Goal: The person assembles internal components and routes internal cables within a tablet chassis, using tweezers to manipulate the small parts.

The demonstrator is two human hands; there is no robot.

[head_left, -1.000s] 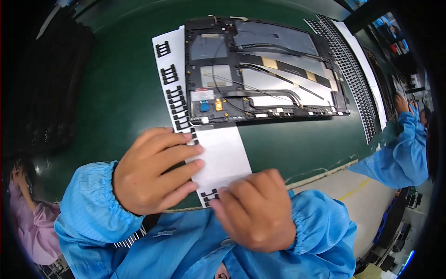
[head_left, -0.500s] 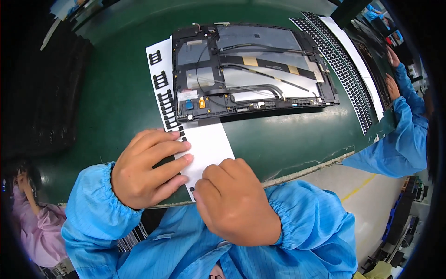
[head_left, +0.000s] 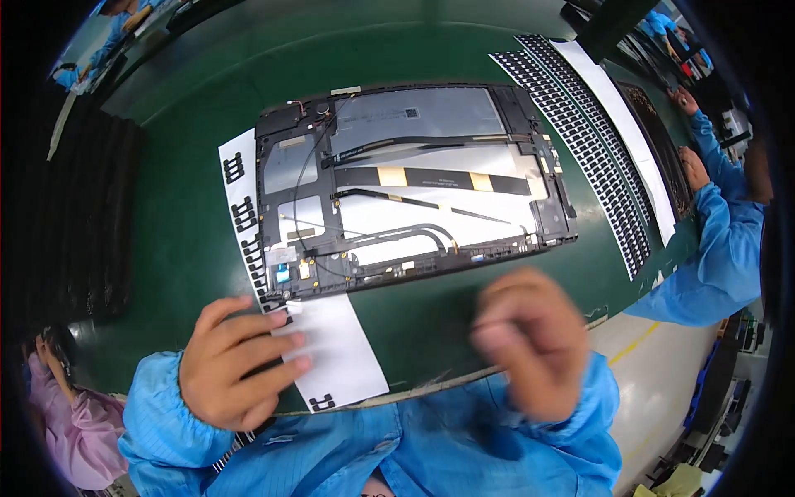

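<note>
My left hand point(head_left: 236, 364) has its fingers spread over the left side of a white backing sheet point(head_left: 348, 352). Black die-cut stickers point(head_left: 248, 257) run along that sheet's left edge, one of them point(head_left: 322, 403) at the near end. The far part of the sheet lies under a black-framed device panel point(head_left: 431, 178) with cables, foil and tape strips. A small white piece shows by my left fingertips at the panel's near left corner. My right hand point(head_left: 534, 344) is raised near the table's front edge, fingers curled toward the thumb. It is blurred, and anything in its pinch cannot be made out.
Long sheets of black stickers point(head_left: 580, 137) and a white strip point(head_left: 617, 137) lie to the right. Dark stacked material point(head_left: 74, 215) stands at left. A co-worker's hands point(head_left: 694, 167) rest by a dark panel at far right. The green table point(head_left: 439, 331) ends close to me.
My right hand has left the white sheet and moved right, uncovering the sticker at its near end. My left hand stays at the sheet. The whole view has shifted.
</note>
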